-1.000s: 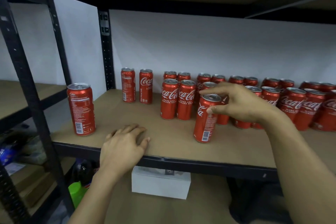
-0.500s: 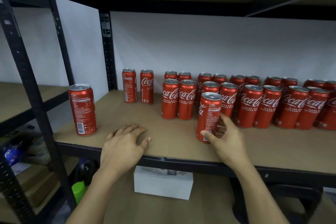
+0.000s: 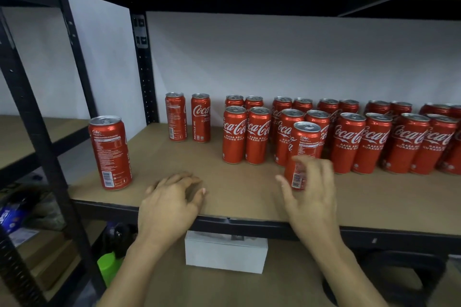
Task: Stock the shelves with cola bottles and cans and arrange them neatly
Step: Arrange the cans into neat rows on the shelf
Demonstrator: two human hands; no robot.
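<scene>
Shelf board (image 3: 162,162) carries the front can (image 3: 305,142) upright (barcode facing outward).

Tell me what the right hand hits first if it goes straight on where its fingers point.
The lone can standing forward of the rows. The right hand, fingers spread and blurred, points straight at its lower half; whether they touch it cannot be told.

Slim red aluminium cola cans (image 3: 349,143) stand upright in rows, centre to right; one forward can (image 3: 306,141) at centre, a lone can (image 3: 109,154) at left.
</scene>
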